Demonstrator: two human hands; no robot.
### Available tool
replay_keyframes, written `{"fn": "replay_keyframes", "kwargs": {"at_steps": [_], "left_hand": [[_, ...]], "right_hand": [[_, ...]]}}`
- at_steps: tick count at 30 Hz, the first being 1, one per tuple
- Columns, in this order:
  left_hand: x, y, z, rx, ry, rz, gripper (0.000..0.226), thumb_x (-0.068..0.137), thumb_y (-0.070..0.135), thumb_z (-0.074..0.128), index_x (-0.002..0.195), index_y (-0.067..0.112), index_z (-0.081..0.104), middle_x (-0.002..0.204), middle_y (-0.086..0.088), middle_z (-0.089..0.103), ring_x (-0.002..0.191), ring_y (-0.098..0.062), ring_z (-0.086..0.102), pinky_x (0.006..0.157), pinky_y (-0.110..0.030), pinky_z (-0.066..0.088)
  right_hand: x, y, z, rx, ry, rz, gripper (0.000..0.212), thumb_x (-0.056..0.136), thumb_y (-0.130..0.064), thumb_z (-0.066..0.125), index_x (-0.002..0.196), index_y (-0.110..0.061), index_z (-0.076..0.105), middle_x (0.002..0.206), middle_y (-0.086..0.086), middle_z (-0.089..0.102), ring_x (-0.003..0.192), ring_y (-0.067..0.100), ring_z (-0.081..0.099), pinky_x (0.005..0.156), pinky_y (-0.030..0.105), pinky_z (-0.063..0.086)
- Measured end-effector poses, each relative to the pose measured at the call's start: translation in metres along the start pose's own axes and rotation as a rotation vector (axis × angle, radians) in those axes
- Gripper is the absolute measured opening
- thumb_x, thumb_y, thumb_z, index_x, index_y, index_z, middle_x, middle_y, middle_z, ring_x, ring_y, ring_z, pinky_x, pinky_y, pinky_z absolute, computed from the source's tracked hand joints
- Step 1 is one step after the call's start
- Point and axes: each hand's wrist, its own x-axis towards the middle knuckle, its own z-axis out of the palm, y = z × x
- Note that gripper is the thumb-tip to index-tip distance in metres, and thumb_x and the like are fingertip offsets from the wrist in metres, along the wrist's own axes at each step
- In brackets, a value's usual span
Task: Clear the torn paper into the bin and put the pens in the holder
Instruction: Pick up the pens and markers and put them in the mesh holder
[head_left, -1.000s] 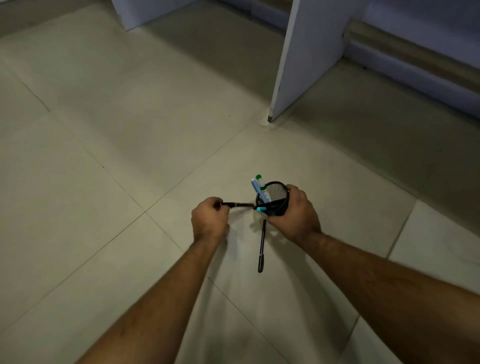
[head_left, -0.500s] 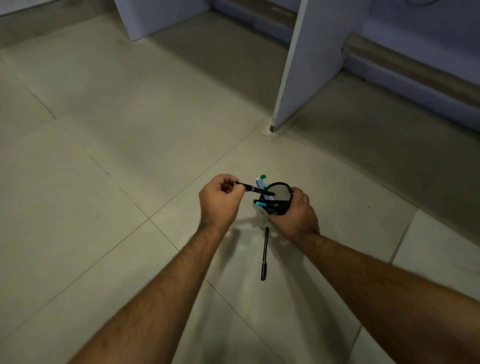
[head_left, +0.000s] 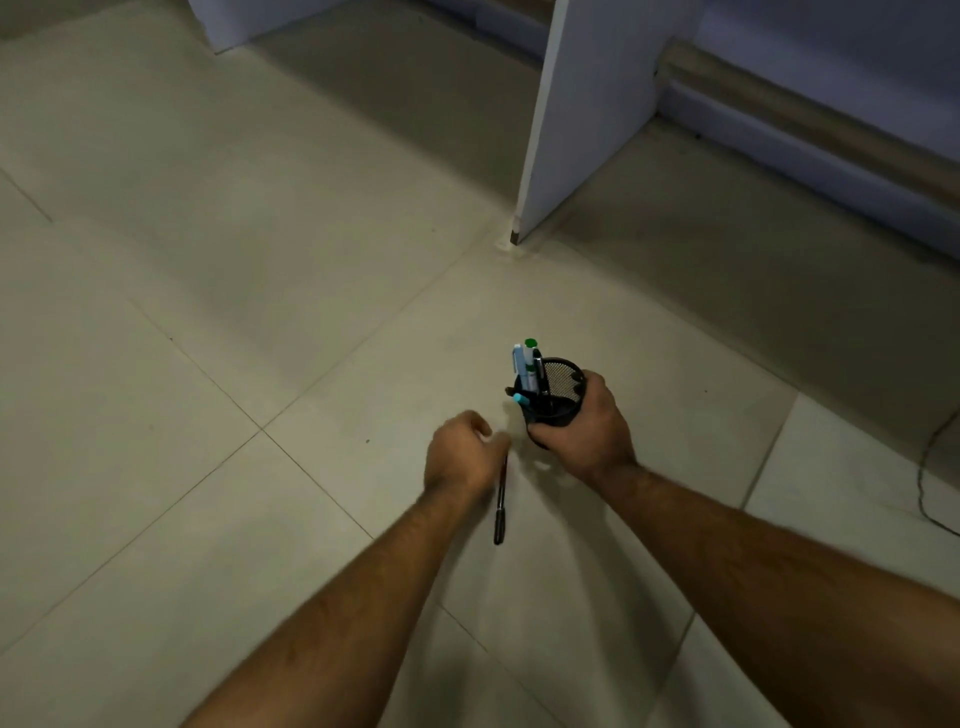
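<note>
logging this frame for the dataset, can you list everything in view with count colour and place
pen holder: one, black mesh, gripped above the floor
pens in holder: at least four, blue, green-capped, black, teal-tipped, standing or leaning inside
loose pen: one, black, lying on the floor tiles beside the left wrist
floor: beige tiles with dark grout lines
desk panel: one, pale grey, upright, upper centre
second panel: one, pale grey, top left
cable: one, dark, far right on the floor
hands: left hand at the loose pen's top end, grip unclear; right hand holds the pen holder
</note>
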Motion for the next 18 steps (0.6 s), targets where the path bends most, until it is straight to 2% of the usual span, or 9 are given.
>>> {"fn": "replay_keyframes", "kwargs": {"at_steps": [1, 3, 5, 8, 12, 15, 18], "left_hand": [[-0.005, -0.004, 0.008, 0.21, -0.129, -0.032, 0.023, 0.077, 0.04, 0.067, 0.089, 0.022, 0.06, 0.091, 0.0, 0.066, 0.08, -0.019, 0.063, 0.067, -0.03, 0.052], [-0.018, -0.011, 0.023, 0.499, -0.281, -0.045, 0.035, 0.076, 0.038, 0.069, 0.101, 0.017, 0.057, 0.101, -0.005, 0.062, 0.09, -0.024, 0.061, 0.067, -0.031, 0.049], [-0.031, -0.019, 0.034, 0.584, -0.295, -0.005, 0.037, 0.079, 0.03, 0.066, 0.109, 0.014, 0.052, 0.11, -0.008, 0.058, 0.099, -0.028, 0.06, 0.075, -0.034, 0.05], [-0.04, -0.033, 0.038, 0.572, -0.226, 0.03, 0.027, 0.086, 0.019, 0.056, 0.111, 0.01, 0.053, 0.114, -0.012, 0.058, 0.103, -0.03, 0.058, 0.082, -0.036, 0.049], [-0.027, -0.032, 0.011, 0.586, -0.116, -0.003, 0.021, 0.081, 0.027, 0.061, 0.099, 0.017, 0.064, 0.101, -0.005, 0.066, 0.091, -0.025, 0.062, 0.074, -0.032, 0.053], [-0.01, -0.024, -0.019, 0.389, -0.014, 0.0, 0.017, 0.075, 0.033, 0.067, 0.087, 0.021, 0.065, 0.091, -0.002, 0.065, 0.081, -0.021, 0.061, 0.068, -0.03, 0.052], [-0.002, -0.014, -0.049, 0.267, 0.06, 0.031, 0.015, 0.074, 0.034, 0.065, 0.083, 0.022, 0.061, 0.088, 0.002, 0.063, 0.08, -0.022, 0.059, 0.068, -0.03, 0.05]], "right_hand": [[-0.001, 0.002, -0.001, -0.005, 0.002, -0.002, 0.078, 0.059, -0.04, 0.085, 0.125, -0.021, 0.049, 0.118, 0.001, 0.06, 0.102, 0.022, 0.063, 0.082, 0.026, 0.05], [-0.002, 0.008, -0.004, -0.023, 0.001, -0.002, 0.081, 0.06, -0.04, 0.085, 0.129, -0.02, 0.047, 0.122, 0.002, 0.059, 0.105, 0.022, 0.062, 0.085, 0.028, 0.051], [-0.003, 0.013, -0.005, -0.033, -0.011, 0.001, 0.084, 0.06, -0.04, 0.086, 0.131, -0.019, 0.046, 0.124, 0.004, 0.058, 0.106, 0.024, 0.062, 0.086, 0.03, 0.052], [-0.004, 0.011, -0.006, -0.045, -0.031, -0.018, 0.084, 0.06, -0.04, 0.086, 0.13, -0.018, 0.046, 0.123, 0.004, 0.058, 0.106, 0.024, 0.062, 0.083, 0.027, 0.05], [-0.006, 0.006, -0.005, -0.039, -0.061, -0.024, 0.083, 0.061, -0.04, 0.086, 0.13, -0.018, 0.046, 0.124, 0.004, 0.058, 0.106, 0.023, 0.061, 0.084, 0.026, 0.049], [-0.005, 0.002, -0.001, -0.098, -0.079, -0.004, 0.081, 0.062, -0.04, 0.084, 0.13, -0.019, 0.045, 0.125, 0.006, 0.057, 0.108, 0.027, 0.061, 0.089, 0.032, 0.052], [-0.002, -0.008, 0.003, -0.16, -0.033, 0.048, 0.079, 0.061, -0.043, 0.082, 0.127, -0.018, 0.046, 0.124, 0.009, 0.057, 0.107, 0.034, 0.061, 0.088, 0.039, 0.053]]}}
